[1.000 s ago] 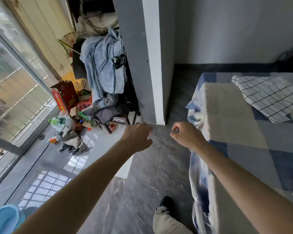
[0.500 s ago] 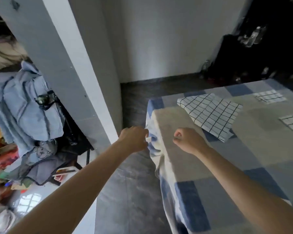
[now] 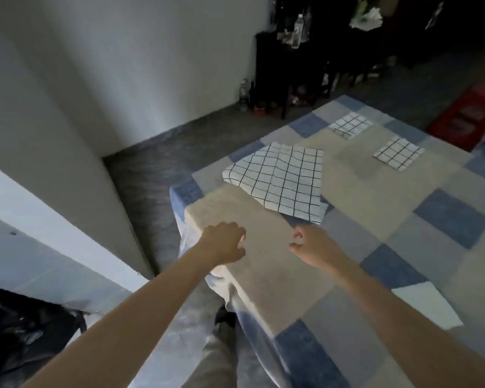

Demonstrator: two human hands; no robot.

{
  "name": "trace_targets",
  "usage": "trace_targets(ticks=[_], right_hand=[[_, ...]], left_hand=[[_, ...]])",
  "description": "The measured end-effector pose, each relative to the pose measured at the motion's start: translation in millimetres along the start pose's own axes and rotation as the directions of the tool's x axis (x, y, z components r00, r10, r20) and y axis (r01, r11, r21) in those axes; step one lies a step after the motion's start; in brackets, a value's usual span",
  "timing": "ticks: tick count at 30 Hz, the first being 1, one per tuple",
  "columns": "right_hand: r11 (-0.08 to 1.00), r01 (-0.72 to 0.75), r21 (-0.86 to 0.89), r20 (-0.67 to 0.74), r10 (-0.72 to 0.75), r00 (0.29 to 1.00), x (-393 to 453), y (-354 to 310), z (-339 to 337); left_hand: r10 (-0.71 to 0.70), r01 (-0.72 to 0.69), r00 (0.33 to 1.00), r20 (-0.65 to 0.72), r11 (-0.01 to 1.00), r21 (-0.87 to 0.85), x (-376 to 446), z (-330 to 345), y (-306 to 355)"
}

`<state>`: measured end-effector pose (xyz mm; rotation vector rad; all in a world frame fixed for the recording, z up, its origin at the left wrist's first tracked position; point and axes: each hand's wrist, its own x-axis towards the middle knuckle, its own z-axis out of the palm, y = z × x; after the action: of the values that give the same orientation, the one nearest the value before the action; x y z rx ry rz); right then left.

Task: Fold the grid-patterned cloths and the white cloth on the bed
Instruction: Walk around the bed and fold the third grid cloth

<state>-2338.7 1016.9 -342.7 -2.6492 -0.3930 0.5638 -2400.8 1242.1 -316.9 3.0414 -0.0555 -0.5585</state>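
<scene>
Now both hands are being held over the near corner of the bed (image 3: 375, 191), the left hand (image 3: 224, 243) with loosely curled fingers, the right hand (image 3: 312, 247) half open; nothing is being gripped. Just beyond them the large grid-patterned cloth (image 3: 280, 177) is lying, apparently only partly folded. Farther off, two small grid-patterned cloths (image 3: 349, 125) (image 3: 398, 153) seem already folded. Beside the right forearm, the white cloth (image 3: 423, 308) is waiting unfolded.

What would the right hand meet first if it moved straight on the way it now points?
Probably the large grid-patterned cloth; the right hand points up the bed towards it, though depth is unclear.
</scene>
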Motion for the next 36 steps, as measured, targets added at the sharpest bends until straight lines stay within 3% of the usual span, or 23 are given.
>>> trace_targets(ticks=[6,12,17,21,25,28,30,32,36], right_hand=[[0.956,-0.241,0.169,-0.093,0.259,0.961,42.2,8.7,-8.8],[0.784,-0.472,0.404,-0.085,0.545,0.834,78.2,17.1,-7.7],[0.637,-0.543,0.548,0.017,0.64,0.768,113.0,23.5,0.0],[0.505,-0.617,0.603,0.12,0.707,0.697,124.8,21.3,-0.1],[0.527,-0.637,0.562,0.219,0.648,0.729,121.2,24.3,-11.2],[0.48,-0.62,0.621,0.27,0.611,0.744,107.6,33.4,-22.8],[0.409,-0.615,0.675,0.282,0.626,0.727,94.3,41.5,-31.4],[0.379,-0.612,0.694,0.226,0.693,0.685,81.2,52.6,-36.0],[0.496,-0.51,0.703,-0.062,0.757,0.65,51.3,71.5,-35.0]], left_hand=[[0.186,-0.192,0.98,0.067,0.978,0.087,94.3,-19.1,-26.1],[0.303,-0.314,0.942,0.142,0.948,0.061,167.6,-24.0,-34.2],[0.178,-0.195,0.958,0.227,0.979,0.058,211.3,-18.7,-57.2],[-0.088,0.087,0.993,0.074,0.996,0.015,245.0,-22.1,-94.5],[-0.201,0.21,0.974,0.108,0.974,-0.081,267.0,-20.0,-122.6],[-0.175,0.192,0.979,0.106,0.965,-0.178,282.6,-13.1,-122.6],[-0.068,0.074,0.997,0.03,0.909,-0.409,292.0,-10.7,-113.5],[0.067,-0.04,0.998,0.014,0.736,-0.676,289.2,-19.6,-94.1],[0.24,-0.144,0.97,-0.035,0.454,-0.879,283.4,-31.0,-50.3]])
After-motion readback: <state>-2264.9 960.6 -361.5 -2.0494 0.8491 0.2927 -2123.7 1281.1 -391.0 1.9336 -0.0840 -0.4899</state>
